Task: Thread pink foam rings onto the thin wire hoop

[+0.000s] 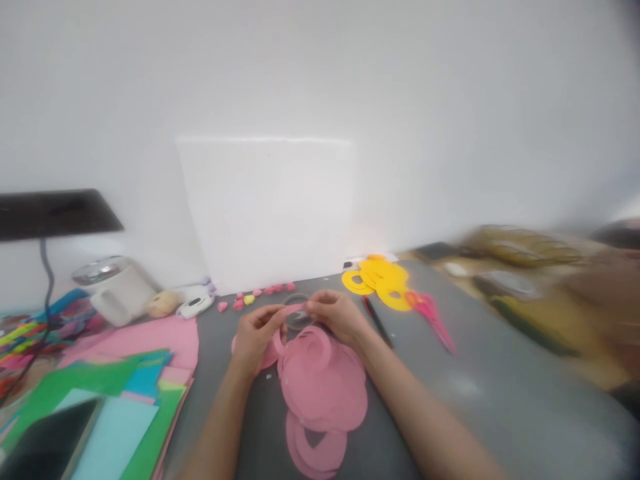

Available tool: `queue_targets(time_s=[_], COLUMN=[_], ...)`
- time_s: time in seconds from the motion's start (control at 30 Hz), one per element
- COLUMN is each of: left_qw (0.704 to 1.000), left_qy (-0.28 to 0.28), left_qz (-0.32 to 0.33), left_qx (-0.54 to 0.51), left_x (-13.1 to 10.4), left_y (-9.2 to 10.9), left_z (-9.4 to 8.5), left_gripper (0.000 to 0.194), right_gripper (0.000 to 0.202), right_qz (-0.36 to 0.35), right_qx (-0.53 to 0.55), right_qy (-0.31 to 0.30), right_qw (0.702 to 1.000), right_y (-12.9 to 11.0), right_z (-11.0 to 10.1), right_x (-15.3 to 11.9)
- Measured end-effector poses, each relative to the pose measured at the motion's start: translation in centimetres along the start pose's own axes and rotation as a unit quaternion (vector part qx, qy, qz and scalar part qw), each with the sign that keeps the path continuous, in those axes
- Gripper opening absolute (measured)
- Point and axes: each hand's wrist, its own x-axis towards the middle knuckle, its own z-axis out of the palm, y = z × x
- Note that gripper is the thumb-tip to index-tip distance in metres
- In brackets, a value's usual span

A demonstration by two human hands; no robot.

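My left hand (pixel 253 339) and my right hand (pixel 340 317) meet above the grey table, each pinching an end of a small pink paper strip (pixel 294 309). Just behind the strip lies a round, clear ring that looks like a roll of tape (pixel 299 325). Below my hands rests a pile of pink paper cutouts (pixel 325 390), rounded and overlapping, some of them rings. Another pink paper cutout (pixel 270 353) sits under my left hand, partly covered by it. Whether the strip is joined to other paper is too blurred to tell.
Small heart-shaped pieces (pixel 239 304) line the back, before a white board (pixel 270 213). Yellow paper cutouts (pixel 383 275), pink scissors (pixel 434 319) and a dark pen (pixel 377 320) lie rightward. Coloured paper sheets (pixel 95 373), a phone (pixel 50 437) and a white appliance (pixel 120 293) occupy the left.
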Motion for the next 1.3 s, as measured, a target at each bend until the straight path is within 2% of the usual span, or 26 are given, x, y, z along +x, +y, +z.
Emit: queue_targets(time_s=[0.27,0.57,0.97,1.13,1.3], left_qw=[1.000,0.999,0.995,0.996,0.996], left_qy=[0.001,-0.009,0.024,-0.006,-0.009], left_qz=[0.005,0.001,-0.018,-0.029,-0.026], left_qx=[-0.004,-0.033,-0.090,-0.087,-0.089], left_x=[0.00,0.26,0.32,0.16,0.05], left_y=[0.08,-0.73,-0.30,-0.37,-0.30], left_z=[0.00,-0.15,-0.23,-0.26,-0.25], left_gripper=[0.018,0.018,0.019,0.021,0.020], right_gripper=[0.026,0.025,0.026,0.026,0.025], right_qz=[0.003,0.016,0.014,0.015,0.001], right_qx=[0.014,0.018,0.030,0.039,0.040], right_qy=[0.007,0.030,-0.008,0.011,-0.006], right_qw=[1.000,0.999,0.999,0.999,0.999], right_y=[-0.01,0.40,0.20,0.19,0.21], right_z=[-0.26,-0.64,-0.80,-0.89,-0.72], right_x=[0.18,0.62,0.58,0.63,0.50])
